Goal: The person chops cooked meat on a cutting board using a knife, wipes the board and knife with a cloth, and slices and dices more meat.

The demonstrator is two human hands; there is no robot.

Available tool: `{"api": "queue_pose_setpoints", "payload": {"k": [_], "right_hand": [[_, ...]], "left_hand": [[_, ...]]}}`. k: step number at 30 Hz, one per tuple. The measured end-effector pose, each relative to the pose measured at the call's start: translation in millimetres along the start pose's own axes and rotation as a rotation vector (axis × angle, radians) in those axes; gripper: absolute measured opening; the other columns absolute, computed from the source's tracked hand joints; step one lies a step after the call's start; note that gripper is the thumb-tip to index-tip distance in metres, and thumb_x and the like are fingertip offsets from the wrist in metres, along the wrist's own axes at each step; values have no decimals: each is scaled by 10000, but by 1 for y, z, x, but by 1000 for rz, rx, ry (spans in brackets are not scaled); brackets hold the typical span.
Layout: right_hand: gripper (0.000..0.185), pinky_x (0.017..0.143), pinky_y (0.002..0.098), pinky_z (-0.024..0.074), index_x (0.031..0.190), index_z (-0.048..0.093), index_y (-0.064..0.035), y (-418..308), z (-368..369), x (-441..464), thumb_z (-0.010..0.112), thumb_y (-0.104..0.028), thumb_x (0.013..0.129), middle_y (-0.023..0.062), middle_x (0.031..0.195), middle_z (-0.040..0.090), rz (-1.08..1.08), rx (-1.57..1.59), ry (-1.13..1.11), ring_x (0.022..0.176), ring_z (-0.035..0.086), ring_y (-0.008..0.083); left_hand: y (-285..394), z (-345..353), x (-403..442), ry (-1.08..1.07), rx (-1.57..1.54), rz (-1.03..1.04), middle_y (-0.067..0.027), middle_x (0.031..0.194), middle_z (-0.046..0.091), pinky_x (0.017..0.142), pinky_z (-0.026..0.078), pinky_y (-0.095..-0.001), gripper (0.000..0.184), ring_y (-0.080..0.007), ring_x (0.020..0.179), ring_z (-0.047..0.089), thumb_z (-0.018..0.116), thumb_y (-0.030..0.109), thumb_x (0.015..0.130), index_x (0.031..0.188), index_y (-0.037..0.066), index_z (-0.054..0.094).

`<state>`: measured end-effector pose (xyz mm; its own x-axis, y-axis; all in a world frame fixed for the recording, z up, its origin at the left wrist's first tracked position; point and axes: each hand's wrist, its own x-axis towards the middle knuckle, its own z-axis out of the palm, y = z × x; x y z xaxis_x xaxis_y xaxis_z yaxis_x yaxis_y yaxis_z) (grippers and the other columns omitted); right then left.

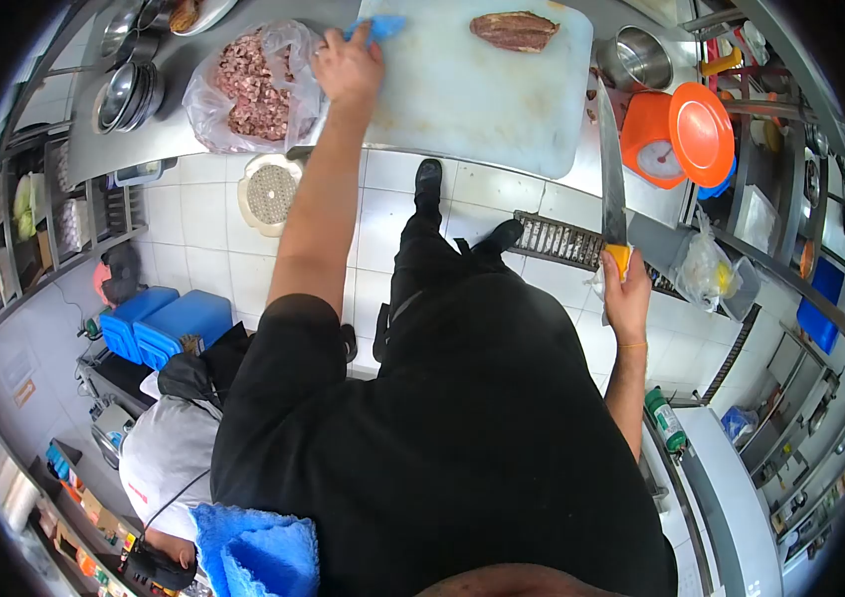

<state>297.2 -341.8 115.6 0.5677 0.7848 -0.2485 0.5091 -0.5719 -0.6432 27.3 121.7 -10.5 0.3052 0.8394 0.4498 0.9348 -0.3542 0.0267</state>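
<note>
My right hand (626, 298) is closed around the yellow handle of a long-bladed knife (612, 164), off the table's front edge, with the blade pointing toward the table. A bit of white material shows beside the handle; I cannot tell what it is. At the left edge of the white cutting board (462, 99), my left hand (348, 66) has its fingers closed on a blue cloth (382, 27). On the board's far side lies a dark brown piece of meat (514, 31). Left of my left hand, a clear plastic bag (300, 75) holds chopped pinkish meat (251, 85).
Right of the board stand a steel pot (638, 58), an orange scale (649, 139) and an orange plate (702, 121). Stacked metal bowls (131, 97) sit at the left. A floor grate (557, 240) lies below. Another person (169, 458) is behind me, near blue bins (182, 326).
</note>
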Motion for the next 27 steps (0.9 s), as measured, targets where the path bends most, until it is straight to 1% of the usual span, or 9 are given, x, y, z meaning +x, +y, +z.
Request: {"api": "queue_pose_setpoints", "payload": {"k": [6,12,15,19,22,23,24,25,27], "right_hand": [[334,655,412,520,1024,568,15,-15,0,5,701,-291,1053,207,797,671,6,22,-7,694,678,319],[348,636,420,515,1024,567,19,-15,-3,9,706,-299,1049,223,783,671,-58,28,-2,672,672,368],[313,666,386,509,1046,603,25,-14,-9,6,703,-272,1058,176,817,686,3,-3,-41,702,634,239],[302,627,384,485,1043,613,3,-9,-6,1,708,-283,1054,147,770,660,-14,67,-2,657,582,217],[373,597,450,498,1022,561,15,-11,-3,5,699,-331,1048,242,741,657,-28,53,-28,658,672,432],[386,596,453,497,1016,554,15,-20,-4,6,700,-342,1045,254,727,643,-39,91,-38,660,665,450],[380,596,450,498,1028,562,16,-20,-1,8,701,-338,1045,239,745,657,-75,99,-24,644,664,416],[375,597,447,499,1040,570,17,-19,4,13,702,-333,1045,224,763,671,-114,107,-14,629,664,383],[372,598,440,502,1100,588,18,-27,13,25,696,-335,1050,171,804,694,-235,247,-27,634,651,313]], "left_hand": [[-11,14,22,-206,-75,-204,-197,1250,690,893,604,-545,426,-441,1041,735,644,390,967,1346,201,684],[-38,59,50,-220,-17,-152,-202,1214,707,910,602,-548,379,-435,1087,731,599,386,1010,1297,144,648],[-32,24,68,-201,-48,-137,-203,1226,705,926,598,-545,379,-434,1104,728,582,388,1024,1294,129,647],[-21,-35,87,-42,-301,-352,-174,1264,724,897,608,-511,394,-399,1014,748,608,353,1038,1304,65,646],[-40,-31,60,25,-1204,-518,-129,1198,759,858,603,-498,415,-349,998,749,577,369,1074,1323,43,640],[-37,-33,46,-70,-1578,-591,-112,1267,739,890,604,-477,466,-325,1075,733,524,423,1088,1402,90,607],[-35,-41,28,-182,-1949,-655,-94,1336,719,923,604,-455,521,-301,1153,716,472,478,1102,1482,136,574],[-37,-56,10,-473,-2354,-487,-96,1366,707,951,596,-470,522,-316,1189,701,438,476,1107,1482,140,577],[-37,-80,-26,-747,-2746,-317,-103,1427,676,1021,562,-505,531,-341,1261,664,393,469,1112,1492,147,576]]}}
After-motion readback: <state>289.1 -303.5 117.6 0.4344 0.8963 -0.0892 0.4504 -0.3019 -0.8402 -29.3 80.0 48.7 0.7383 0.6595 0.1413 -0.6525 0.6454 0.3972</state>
